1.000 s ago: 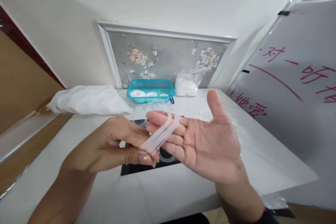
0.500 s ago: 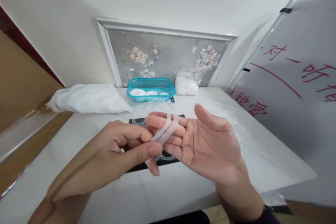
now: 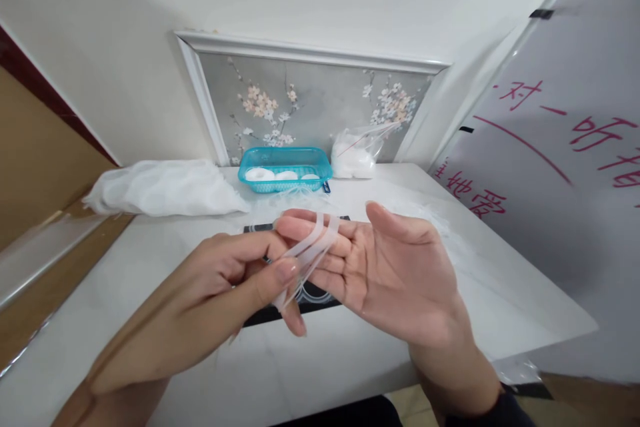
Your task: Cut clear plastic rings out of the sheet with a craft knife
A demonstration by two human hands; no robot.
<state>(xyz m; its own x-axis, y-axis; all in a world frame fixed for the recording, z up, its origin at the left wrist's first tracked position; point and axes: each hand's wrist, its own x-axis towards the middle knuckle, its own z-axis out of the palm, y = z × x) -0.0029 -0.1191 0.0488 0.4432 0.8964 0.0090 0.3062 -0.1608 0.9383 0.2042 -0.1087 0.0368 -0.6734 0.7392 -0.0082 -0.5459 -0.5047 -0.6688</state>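
A translucent white plastic strip passes in two bands over the fingers of my right hand. That hand lies palm up, fingers stretched out and thumb raised apart. My left hand pinches the strip between thumb and fingers, just left of the right fingertips. Thinner strands fan out from the pinch toward the right fingers. Both hands hover over a black panel with pale rings, which they partly cover. How the strip runs behind the fingers is hidden.
At the back of the white table stands a teal plastic basket with white round pieces inside. A clear bag of white material sits beside it. White netted padding lies at left. A board with red writing borders the right.
My left thumb has shifted slightly left and up along the strip. Thin strands now spread below the bands where they were less visible. My right hand stays nearly in place.
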